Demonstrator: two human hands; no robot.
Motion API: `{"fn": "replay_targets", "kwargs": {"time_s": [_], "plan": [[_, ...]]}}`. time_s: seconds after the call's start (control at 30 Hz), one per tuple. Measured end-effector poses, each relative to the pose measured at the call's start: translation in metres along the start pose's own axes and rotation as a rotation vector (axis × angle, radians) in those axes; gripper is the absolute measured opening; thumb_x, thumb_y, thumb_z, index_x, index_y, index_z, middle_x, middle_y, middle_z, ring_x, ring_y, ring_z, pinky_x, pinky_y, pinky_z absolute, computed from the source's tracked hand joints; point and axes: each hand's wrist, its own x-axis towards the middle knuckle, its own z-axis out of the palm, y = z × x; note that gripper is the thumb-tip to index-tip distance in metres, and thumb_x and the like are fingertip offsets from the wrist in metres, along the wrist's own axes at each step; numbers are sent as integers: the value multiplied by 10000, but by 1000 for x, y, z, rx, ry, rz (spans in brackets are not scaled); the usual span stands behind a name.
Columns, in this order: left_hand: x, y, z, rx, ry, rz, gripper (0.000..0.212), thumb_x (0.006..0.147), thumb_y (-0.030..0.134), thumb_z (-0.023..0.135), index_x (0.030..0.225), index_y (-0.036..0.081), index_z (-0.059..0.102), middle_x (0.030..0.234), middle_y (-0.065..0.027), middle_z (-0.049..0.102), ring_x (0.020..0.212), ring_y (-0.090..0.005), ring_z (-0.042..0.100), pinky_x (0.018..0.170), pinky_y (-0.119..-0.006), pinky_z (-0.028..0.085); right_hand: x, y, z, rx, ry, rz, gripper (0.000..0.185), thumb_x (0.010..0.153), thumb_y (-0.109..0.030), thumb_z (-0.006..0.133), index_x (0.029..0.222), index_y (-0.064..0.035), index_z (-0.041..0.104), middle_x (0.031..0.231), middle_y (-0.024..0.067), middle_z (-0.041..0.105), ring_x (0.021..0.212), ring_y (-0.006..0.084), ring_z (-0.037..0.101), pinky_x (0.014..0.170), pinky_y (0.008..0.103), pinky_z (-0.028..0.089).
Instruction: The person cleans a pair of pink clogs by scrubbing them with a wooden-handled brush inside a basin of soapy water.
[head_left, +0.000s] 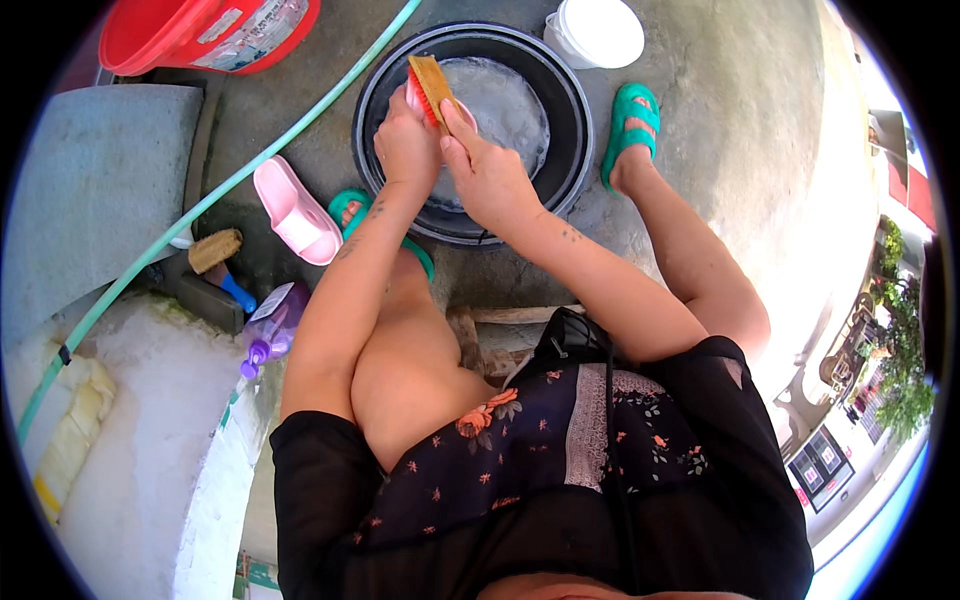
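Over a round black plastic basin (570, 142) of cloudy, sudsy water (502, 105), my left hand (409, 142) holds a pink slide sandal (466, 118), mostly hidden by the brush and my hands. My right hand (487, 169) grips a wooden scrub brush (435, 82) from behind. Its red bristles face the sandal and seem to touch it. A matching pink slide sandal (296, 214) lies on the concrete floor left of the basin, beside my foot in a green sandal (349, 199).
A green hose (285, 135) crosses the floor at left. Nearby are a red bucket (255, 37), a brush with a blue handle (217, 255) and a purple bottle (277, 322). A lidded white bucket (600, 34) stands behind the basin; my other green sandal (634, 124) is at right.
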Motion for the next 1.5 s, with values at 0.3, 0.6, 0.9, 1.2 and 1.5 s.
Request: {"fn": "replay_targets", "kwargs": {"time_s": [0.3,0.6,0.9,1.2,1.5], "plan": [[-5,-10,-3,55,-19,154,492,883,336,704,1199,-9,555,875,-238,722,767,-432,711,685,-518,561,30,11,9,-34,62,-98,504,1001,-272,524,1483,-128,486,731,260,674,665,478,663,680,529,566],[3,-11,-9,72,-53,156,361,879,280,689,1046,-23,584,812,-239,712,742,-429,708,664,-500,565,30,10,15,-104,61,-166,489,994,-294,542,1473,-205,503,707,220,682,649,448,675,670,517,586],[0,-16,-8,129,-61,145,370,884,309,697,1069,-4,624,810,-241,715,731,-426,711,671,-513,564,13,21,3,-98,-30,-55,482,1020,-289,512,1487,-175,490,823,267,687,743,465,677,700,504,557],[1,-18,-14,45,-92,210,437,874,311,698,1145,-16,593,795,-235,710,731,-430,706,663,-504,567,-14,19,17,95,-7,-152,492,1004,-308,527,1487,-222,483,717,237,671,626,458,659,642,533,573],[-3,-25,-14,111,-70,39,352,918,306,659,1097,4,677,858,-258,708,803,-470,691,724,-523,545,59,85,28,-134,21,-33,416,996,-367,527,1399,-284,592,834,248,707,773,462,691,756,518,576]]}}
